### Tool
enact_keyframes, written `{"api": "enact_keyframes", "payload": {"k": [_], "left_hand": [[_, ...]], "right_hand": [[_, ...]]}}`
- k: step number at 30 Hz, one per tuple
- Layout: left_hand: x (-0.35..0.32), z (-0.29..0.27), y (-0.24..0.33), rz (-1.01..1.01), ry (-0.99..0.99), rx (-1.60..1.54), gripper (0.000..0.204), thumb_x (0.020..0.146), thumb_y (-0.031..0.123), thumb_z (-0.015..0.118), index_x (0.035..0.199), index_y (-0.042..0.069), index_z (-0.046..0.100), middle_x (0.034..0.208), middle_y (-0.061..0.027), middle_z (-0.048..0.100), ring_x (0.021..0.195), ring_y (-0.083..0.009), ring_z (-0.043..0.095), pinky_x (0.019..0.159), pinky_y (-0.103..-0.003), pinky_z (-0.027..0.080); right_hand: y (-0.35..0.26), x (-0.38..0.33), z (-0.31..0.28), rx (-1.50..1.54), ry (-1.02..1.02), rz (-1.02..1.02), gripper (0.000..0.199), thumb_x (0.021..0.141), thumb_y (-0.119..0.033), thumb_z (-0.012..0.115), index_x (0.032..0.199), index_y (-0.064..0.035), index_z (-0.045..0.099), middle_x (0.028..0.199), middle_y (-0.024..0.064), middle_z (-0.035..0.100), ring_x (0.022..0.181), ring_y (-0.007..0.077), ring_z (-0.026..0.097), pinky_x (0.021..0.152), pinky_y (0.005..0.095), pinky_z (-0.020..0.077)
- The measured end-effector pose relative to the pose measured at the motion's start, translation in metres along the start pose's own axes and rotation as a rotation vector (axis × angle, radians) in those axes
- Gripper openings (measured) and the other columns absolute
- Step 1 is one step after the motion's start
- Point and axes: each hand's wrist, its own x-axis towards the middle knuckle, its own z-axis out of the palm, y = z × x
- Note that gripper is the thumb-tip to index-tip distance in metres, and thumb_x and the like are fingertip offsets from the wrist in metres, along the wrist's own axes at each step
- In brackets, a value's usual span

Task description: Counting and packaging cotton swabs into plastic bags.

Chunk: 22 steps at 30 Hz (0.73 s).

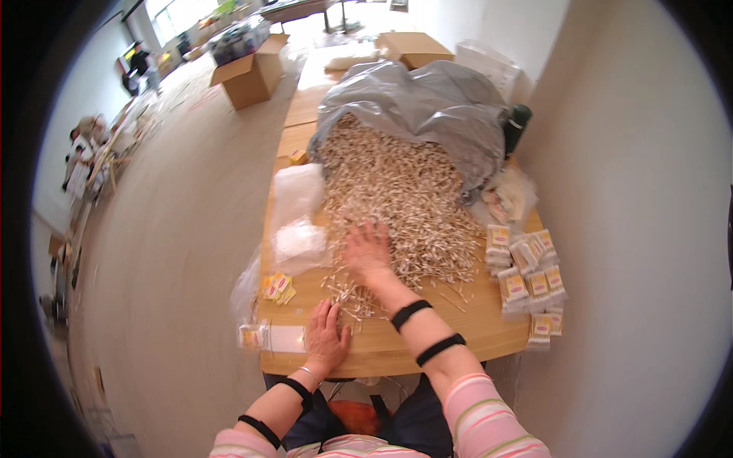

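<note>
A large heap of cotton swabs (pixel 405 183) with white tips covers the middle of the wooden table (pixel 427 340). My right hand (pixel 369 252) rests palm down on the near left part of the heap, fingers spread among the swabs. Close to the front edge, my left hand (pixel 327 340) lies on the tabletop with its fingers stretched forward, beside some loose swabs. Left of that hand is a flat white strip (pixel 288 338), with a small clear packet (pixel 250 336) at its outer end. Several yellow cards (pixel 279 288) lie farther up.
Filled swab packets (pixel 527 278) are stacked at the right edge. Clear plastic bags (pixel 299 206) lie left of the heap. A grey plastic sheet (pixel 416 95) covers its far side, near a dark green bottle (pixel 517 130). An open cardboard box (pixel 252 76) stands beyond; other people are far left.
</note>
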Motion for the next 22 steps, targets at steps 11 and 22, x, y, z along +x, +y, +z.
{"api": "enact_keyframes", "payload": {"k": [11,22], "left_hand": [[-0.005,-0.006,-0.006,-0.016,0.067,-0.041,0.049,0.083,0.017,0.061,0.127,0.003,0.045,0.135,-0.0183,0.042,0.13,-0.0347,0.035,0.11,-0.043,0.028],[-0.01,0.004,-0.026,-0.056,0.255,-0.419,0.024,0.084,0.005,0.061,0.108,0.005,0.059,0.117,-0.0167,0.057,0.117,-0.0355,0.05,0.1,-0.042,0.04]], "right_hand": [[0.02,-0.093,-0.014,-0.009,0.38,0.044,0.036,0.082,-0.019,0.058,0.116,-0.0088,0.06,0.138,0.0072,0.045,0.135,0.0321,0.029,0.113,0.0528,0.0135],[0.003,-0.142,0.033,-0.074,0.337,0.182,0.055,0.085,-0.03,0.058,0.135,-0.0094,0.046,0.143,0.0137,0.038,0.138,0.0365,0.022,0.114,0.0502,0.0113]]}}
